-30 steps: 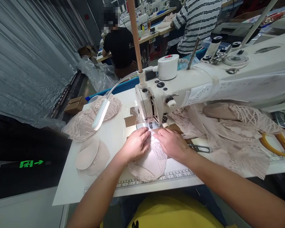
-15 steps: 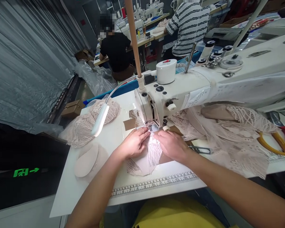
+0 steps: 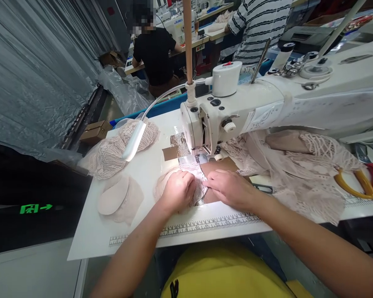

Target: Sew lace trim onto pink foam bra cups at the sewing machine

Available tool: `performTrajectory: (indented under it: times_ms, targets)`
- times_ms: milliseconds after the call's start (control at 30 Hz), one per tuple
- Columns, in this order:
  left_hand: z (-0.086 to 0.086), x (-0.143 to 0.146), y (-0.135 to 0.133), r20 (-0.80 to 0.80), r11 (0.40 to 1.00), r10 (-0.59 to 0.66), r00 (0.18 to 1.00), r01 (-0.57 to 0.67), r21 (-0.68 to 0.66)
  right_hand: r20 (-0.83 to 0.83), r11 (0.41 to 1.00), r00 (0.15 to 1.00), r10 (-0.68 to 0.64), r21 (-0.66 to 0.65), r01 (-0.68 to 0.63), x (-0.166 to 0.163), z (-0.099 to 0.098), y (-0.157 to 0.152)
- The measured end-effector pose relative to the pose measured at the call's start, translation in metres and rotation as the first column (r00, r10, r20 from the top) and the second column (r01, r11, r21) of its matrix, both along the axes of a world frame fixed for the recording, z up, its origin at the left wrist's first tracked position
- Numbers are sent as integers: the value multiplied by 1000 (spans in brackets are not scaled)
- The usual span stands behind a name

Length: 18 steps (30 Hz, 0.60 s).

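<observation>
A pale pink lace fabric piece (image 3: 162,181) lies in front of the sewing machine's needle area (image 3: 202,155). My left hand (image 3: 179,189) is closed on its near part, fingers curled under so their tips are hidden. From the right, my right hand (image 3: 228,187) pinches the lace's right edge with thumb and forefinger. Both hands sit low over the table, a little nearer to me than the presser foot. Under the lace and beside my right hand lies a brown patch (image 3: 219,166) on the machine bed.
Lace cups (image 3: 108,157) and pale oval pads (image 3: 113,196) lie at the left, below a lamp (image 3: 134,140). More lace fabric (image 3: 301,165) and yellow-handled scissors (image 3: 354,184) lie right. A printed ruler (image 3: 205,227) runs along the front edge. Two people sit at machines beyond.
The lace has come toward me, away from the needle, and its shape has turned or folded leftward. My left hand has curled closed on it; my right hand has shifted to its right edge.
</observation>
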<state>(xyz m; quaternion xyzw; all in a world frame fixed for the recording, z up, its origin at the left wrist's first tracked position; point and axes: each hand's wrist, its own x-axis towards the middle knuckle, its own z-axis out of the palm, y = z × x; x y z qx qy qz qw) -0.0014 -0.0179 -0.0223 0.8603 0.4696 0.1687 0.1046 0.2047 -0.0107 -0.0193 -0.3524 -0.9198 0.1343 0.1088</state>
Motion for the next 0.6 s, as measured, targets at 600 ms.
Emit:
performTrajectory:
  times_ms: [600]
  targets:
    - [-4, -13, -4, 78, 972, -234, 969, 236, -13, -27, 985, 998, -58, 163, 62, 5, -17, -30]
